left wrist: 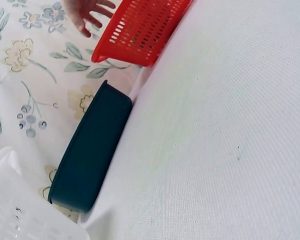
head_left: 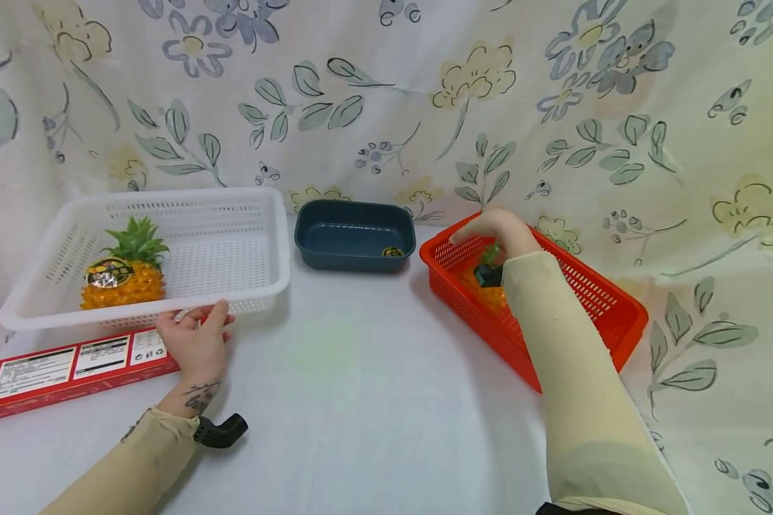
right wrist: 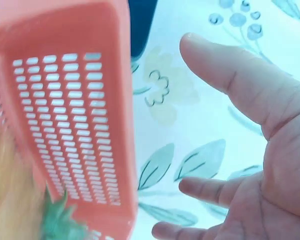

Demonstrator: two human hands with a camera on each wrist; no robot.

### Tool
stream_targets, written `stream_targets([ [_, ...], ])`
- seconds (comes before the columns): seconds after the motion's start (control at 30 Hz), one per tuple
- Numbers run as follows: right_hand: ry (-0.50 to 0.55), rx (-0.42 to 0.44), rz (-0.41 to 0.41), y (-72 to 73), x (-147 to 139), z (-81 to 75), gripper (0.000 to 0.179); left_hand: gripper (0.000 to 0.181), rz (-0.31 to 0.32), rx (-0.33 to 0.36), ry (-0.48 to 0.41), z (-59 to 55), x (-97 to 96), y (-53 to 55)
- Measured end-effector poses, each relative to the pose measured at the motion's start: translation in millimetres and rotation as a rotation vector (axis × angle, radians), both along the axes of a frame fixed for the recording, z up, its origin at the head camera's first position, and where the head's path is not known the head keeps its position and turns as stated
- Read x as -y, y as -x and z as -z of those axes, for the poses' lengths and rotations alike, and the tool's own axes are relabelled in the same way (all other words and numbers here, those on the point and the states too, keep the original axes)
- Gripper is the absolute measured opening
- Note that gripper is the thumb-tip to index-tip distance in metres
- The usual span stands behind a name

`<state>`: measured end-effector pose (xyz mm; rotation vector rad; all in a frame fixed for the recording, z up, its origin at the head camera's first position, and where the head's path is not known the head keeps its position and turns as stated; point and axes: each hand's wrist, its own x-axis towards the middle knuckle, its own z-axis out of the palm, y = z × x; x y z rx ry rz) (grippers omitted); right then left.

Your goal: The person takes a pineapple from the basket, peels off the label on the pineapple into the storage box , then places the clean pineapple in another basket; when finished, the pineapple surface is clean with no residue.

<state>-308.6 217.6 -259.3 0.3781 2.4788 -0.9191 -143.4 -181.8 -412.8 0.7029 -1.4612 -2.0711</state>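
My left hand (head_left: 196,343) is at the near rim of the white basket (head_left: 282,243), its thumb and curled fingers gripping the edge. Inside that basket lies a pineapple (head_left: 125,282) with a green crown and a dark label. My right hand (head_left: 499,227) hovers over the far end of the red basket (head_left: 625,315). In the right wrist view its thumb and fingers (right wrist: 205,192) are spread, with nothing between them, beside the basket's rim. An orange pineapple (right wrist: 10,190), blurred there, lies in the red basket, partly hidden by my wrist in the head view.
Between the two baskets stands a dark teal tray (head_left: 354,261) with a small label inside. A long red box (head_left: 45,397) lies in front of the white basket. Behind everything hangs a floral curtain (head_left: 399,93); white cloth (head_left: 361,400) covers the table.
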Motion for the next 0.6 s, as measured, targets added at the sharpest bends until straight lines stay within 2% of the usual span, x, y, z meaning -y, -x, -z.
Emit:
stream_targets([
  [0.03, 0.018, 0.0, 0.007, -0.9, 2, -0.9, 0.091, 0.062, 0.0, -0.002, 0.004, 0.0, -0.1, 0.0],
  [0.2, 0.004, -0.058, -0.065, -5.1, 11, -7.1, 0.091, 0.062, -0.001, -0.005, 0.0, -0.2, -0.6, -0.2],
  [0.27, -0.022, -0.1, -0.102, -7.7, 14, -10.4, 0.09, 0.062, -0.002, -0.002, 0.002, -0.8, -1.1, -0.8],
  [0.33, -0.004, -0.142, -0.12, -11.7, 18, -14.1, 0.087, 0.062, -0.003, -0.002, 0.001, -1.4, -1.7, -1.4],
  [0.47, 0.133, -0.235, -0.079, -24.3, 28, -16.9, 0.082, 0.061, -0.008, -0.009, -0.009, -3.4, -2.9, -2.1],
  [0.6, 0.314, -0.362, 0.005, -41.1, 36, -8.8, 0.072, 0.06, -0.012, -0.016, -0.01, -4.4, -3.8, -2.6],
])
